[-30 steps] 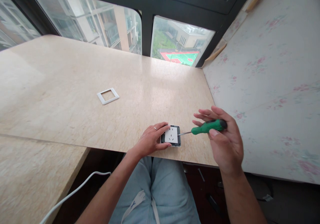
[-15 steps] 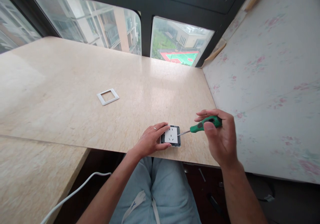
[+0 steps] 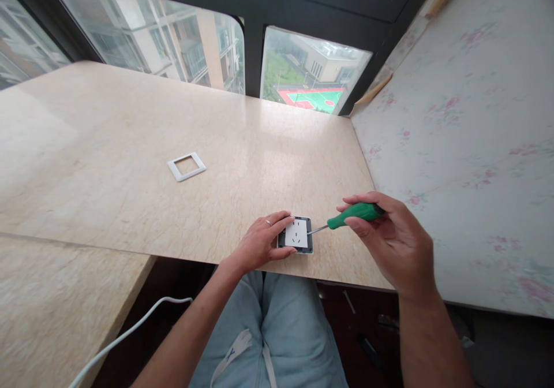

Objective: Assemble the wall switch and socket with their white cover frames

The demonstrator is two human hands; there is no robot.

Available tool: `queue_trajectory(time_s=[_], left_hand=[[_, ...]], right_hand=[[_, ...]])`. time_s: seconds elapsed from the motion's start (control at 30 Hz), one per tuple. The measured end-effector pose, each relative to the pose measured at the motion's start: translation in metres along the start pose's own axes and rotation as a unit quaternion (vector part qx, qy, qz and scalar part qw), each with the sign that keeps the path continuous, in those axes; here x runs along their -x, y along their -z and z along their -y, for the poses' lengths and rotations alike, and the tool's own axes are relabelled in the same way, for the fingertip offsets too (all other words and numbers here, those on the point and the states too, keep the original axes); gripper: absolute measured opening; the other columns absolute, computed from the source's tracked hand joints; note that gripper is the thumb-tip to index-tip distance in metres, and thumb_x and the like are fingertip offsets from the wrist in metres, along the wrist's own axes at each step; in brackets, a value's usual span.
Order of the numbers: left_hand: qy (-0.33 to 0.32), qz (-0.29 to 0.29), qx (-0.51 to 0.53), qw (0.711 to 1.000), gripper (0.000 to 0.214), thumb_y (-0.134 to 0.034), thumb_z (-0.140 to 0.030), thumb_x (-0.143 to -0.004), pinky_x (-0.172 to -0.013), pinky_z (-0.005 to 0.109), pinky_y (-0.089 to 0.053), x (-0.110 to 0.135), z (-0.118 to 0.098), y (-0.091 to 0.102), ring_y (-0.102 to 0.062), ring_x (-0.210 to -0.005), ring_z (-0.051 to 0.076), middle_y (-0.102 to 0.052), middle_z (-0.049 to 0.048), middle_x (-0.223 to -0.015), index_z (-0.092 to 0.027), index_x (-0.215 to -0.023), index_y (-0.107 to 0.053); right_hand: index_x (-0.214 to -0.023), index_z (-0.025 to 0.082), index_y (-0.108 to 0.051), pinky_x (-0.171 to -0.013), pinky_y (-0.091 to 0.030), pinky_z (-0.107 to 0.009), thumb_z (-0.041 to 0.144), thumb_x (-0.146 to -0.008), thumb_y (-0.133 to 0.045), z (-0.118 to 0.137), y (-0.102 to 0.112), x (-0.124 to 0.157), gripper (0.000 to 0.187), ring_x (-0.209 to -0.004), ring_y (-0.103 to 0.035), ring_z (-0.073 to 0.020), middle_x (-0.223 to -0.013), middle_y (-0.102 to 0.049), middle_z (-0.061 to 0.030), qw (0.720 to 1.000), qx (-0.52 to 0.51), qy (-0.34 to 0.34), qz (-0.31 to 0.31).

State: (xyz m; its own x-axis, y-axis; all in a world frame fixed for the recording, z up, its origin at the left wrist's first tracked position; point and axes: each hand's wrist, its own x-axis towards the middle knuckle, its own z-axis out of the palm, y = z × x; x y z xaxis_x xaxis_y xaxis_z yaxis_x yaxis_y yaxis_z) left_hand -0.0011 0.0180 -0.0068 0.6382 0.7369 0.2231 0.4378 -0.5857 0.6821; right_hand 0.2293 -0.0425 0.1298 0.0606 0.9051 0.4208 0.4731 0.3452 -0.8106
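A white wall socket (image 3: 296,235) in a dark frame lies flat near the front edge of the beige marble counter (image 3: 130,145). My left hand (image 3: 259,243) grips the socket from its left side, thumb below and fingers above. My right hand (image 3: 392,241) is closed round the green handle of a screwdriver (image 3: 350,213). The metal tip of the screwdriver touches the socket's right edge.
A white square cover frame (image 3: 187,166) lies alone further back on the counter. A floral papered wall (image 3: 467,134) rises on the right. Windows run along the back. A white cable (image 3: 125,333) hangs below the counter beside my knees.
My right hand has turned on the screwdriver handle, going from fingers spread to fingers wrapped round it. The left hand and the socket have stayed put.
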Motion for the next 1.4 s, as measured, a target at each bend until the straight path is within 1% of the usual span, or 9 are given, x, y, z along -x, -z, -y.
queue_trajectory(time_s=[0.23,0.37,0.47,0.57,0.73,0.83,0.97,1.17,1.4], left_hand=[[-0.005,-0.002,0.0,1.0,0.063,-0.07,-0.049,-0.088,-0.109,0.048,-0.045,0.0,0.0,0.0,-0.053,-0.135,0.033,-0.052,0.0158,-0.151,-0.023,-0.143,-0.052],[-0.003,-0.003,-0.003,1.0,0.064,-0.07,-0.049,-0.088,-0.109,0.048,-0.045,0.0,0.001,-0.001,-0.053,-0.135,0.033,-0.051,0.0155,-0.151,-0.023,-0.144,-0.051],[-0.004,-0.004,-0.002,1.0,0.065,-0.069,-0.049,-0.088,-0.109,0.049,-0.045,0.0,0.002,-0.002,-0.053,-0.135,0.033,-0.051,0.015,-0.151,-0.025,-0.145,-0.05],[-0.005,-0.004,0.001,1.0,0.065,-0.07,-0.049,-0.088,-0.109,0.049,-0.045,0.001,0.002,-0.001,-0.052,-0.136,0.033,-0.051,0.0152,-0.152,-0.025,-0.145,-0.05],[0.0,0.001,-0.001,1.0,0.065,-0.07,-0.048,-0.088,-0.109,0.049,-0.045,0.0,0.0,0.0,-0.052,-0.136,0.033,-0.051,0.0161,-0.152,-0.023,-0.144,-0.05],[-0.001,0.002,-0.001,1.0,0.065,-0.07,-0.048,-0.088,-0.109,0.049,-0.045,0.0,0.0,0.0,-0.052,-0.136,0.033,-0.051,0.0152,-0.152,-0.025,-0.145,-0.05],[-0.002,0.0,-0.002,1.0,0.064,-0.07,-0.048,-0.088,-0.109,0.05,-0.045,0.0,0.0,0.0,-0.052,-0.136,0.033,-0.051,0.0152,-0.152,-0.025,-0.145,-0.05],[-0.007,-0.006,0.003,1.0,0.063,-0.07,-0.048,-0.088,-0.109,0.049,-0.045,0.0,0.0,0.0,-0.053,-0.136,0.033,-0.052,0.0146,-0.151,-0.026,-0.144,-0.051],[0.004,0.002,0.006,1.0,0.066,-0.071,-0.048,-0.088,-0.109,0.049,-0.044,0.0,0.0,0.0,-0.053,-0.136,0.033,-0.051,0.0158,-0.152,-0.023,-0.145,-0.05]], right_hand=[[-0.113,0.028,-0.065,-0.084,-0.065,-0.044,0.032,-0.081,-0.084,-0.005,-0.005,-0.001,0.037,-0.094,-0.073,-0.0238,-0.107,-0.073,-0.0028,0.998,0.042,0.014,-0.041],[-0.108,0.027,-0.059,-0.076,-0.064,-0.04,0.038,-0.078,-0.085,-0.01,-0.011,-0.002,0.041,-0.084,-0.073,-0.0226,-0.097,-0.075,-0.0018,0.994,0.068,0.024,-0.084],[-0.105,0.027,-0.057,-0.069,-0.061,-0.037,0.044,-0.084,-0.079,-0.013,-0.014,-0.002,0.035,-0.077,-0.073,-0.0216,-0.09,-0.075,-0.0016,0.984,0.125,0.049,-0.119],[-0.108,0.026,-0.059,-0.072,-0.059,-0.039,0.046,-0.095,-0.064,-0.013,-0.015,0.001,0.024,-0.08,-0.073,-0.0219,-0.094,-0.074,-0.0046,0.981,0.134,0.082,-0.111],[-0.129,0.026,-0.059,-0.083,-0.061,-0.047,0.035,-0.101,-0.046,-0.006,-0.013,0.007,0.032,-0.105,-0.07,-0.0256,-0.12,-0.07,-0.0079,0.997,-0.004,0.044,-0.058],[-0.138,0.029,-0.054,-0.089,-0.062,-0.051,0.03,-0.101,-0.049,0.0,-0.011,0.009,0.038,-0.117,-0.067,-0.0274,-0.133,-0.065,-0.0077,0.996,-0.081,0.017,-0.018],[-0.13,0.03,-0.062,-0.092,-0.062,-0.052,0.022,-0.097,-0.06,0.002,-0.006,0.011,0.034,-0.111,-0.071,-0.0265,-0.133,-0.066,-0.007,0.997,-0.074,0.02,-0.002],[-0.117,0.03,-0.068,-0.092,-0.062,-0.05,0.023,-0.087,-0.077,-0.004,-0.003,0.01,0.032,-0.096,-0.074,-0.0254,-0.11,-0.074,-0.0038,0.997,0.043,0.04,-0.054],[-0.103,0.027,-0.066,-0.08,-0.059,-0.041,0.04,-0.078,-0.086,-0.014,-0.008,0.004,0.034,-0.083,-0.071,-0.0232,-0.093,-0.072,-0.0028,0.976,0.153,0.068,-0.138]])
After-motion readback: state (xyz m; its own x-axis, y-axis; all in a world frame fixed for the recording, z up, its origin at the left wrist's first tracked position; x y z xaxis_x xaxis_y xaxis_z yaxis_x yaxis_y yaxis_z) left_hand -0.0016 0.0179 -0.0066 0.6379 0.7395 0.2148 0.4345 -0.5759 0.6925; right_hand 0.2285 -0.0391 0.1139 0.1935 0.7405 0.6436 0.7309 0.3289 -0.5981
